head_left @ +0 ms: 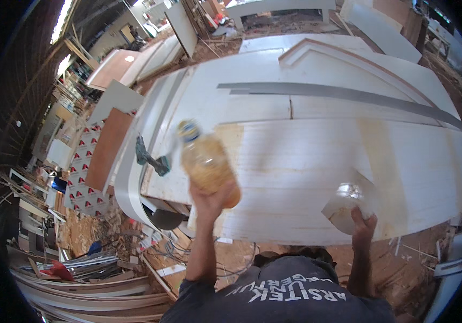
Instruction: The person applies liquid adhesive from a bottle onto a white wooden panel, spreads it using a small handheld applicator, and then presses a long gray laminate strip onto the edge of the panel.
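Observation:
My left hand (207,203) is closed round the lower part of a clear plastic bottle (207,156) of amber liquid, tilted above the white panel (295,183). The bottle is blurred, and a blue and yellow band circles its neck. My right hand (364,222) grips a thin, pale, angular flat piece (340,214) over the panel's near right part. A shiny patch shows on that piece; blur hides its exact kind. Yellowish bands (384,172) run across the panel. Left of the bottle lies a dark green hand tool (153,157) with its kind unclear.
A long grey strip (344,96) crosses the panels' far side. Beyond it lies an angled wood-edged frame (349,59). A brown board (107,148) leans at the left. Long curved strips (91,293) are stacked lower left, and cables and scraps litter the floor.

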The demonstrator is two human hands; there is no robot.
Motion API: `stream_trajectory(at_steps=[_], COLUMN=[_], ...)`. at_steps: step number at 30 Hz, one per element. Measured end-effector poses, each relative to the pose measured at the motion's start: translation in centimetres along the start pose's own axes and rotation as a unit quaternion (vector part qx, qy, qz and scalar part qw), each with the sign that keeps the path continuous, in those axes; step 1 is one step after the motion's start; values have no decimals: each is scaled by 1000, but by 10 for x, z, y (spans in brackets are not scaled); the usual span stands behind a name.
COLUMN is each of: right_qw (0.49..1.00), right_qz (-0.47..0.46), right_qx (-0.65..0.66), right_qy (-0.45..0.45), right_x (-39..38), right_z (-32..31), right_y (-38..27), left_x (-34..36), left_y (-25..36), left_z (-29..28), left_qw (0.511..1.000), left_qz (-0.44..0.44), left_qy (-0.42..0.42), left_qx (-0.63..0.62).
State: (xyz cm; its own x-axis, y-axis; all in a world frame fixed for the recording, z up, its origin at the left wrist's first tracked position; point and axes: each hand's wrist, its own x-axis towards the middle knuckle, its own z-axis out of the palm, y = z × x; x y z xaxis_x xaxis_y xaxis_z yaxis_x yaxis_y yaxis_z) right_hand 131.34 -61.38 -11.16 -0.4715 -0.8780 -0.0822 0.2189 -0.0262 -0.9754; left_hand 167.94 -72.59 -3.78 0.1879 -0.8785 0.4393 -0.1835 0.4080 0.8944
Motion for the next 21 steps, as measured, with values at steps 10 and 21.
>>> stream_trajectory(at_steps=[10,21], right_qw=[669,523], right_qz=[-164,-441], right_qx=[-400,-722], right_qy=[-605,-102], right_x=[-3,347], right_z=[236,491], right_y=[36,134], left_x=[-64,-188], left_y=[-18,-56], left_z=[-175,-313], left_qw=[962,859], left_qz=[-90,-216], left_qy=[242,436], left_qx=[92,160])
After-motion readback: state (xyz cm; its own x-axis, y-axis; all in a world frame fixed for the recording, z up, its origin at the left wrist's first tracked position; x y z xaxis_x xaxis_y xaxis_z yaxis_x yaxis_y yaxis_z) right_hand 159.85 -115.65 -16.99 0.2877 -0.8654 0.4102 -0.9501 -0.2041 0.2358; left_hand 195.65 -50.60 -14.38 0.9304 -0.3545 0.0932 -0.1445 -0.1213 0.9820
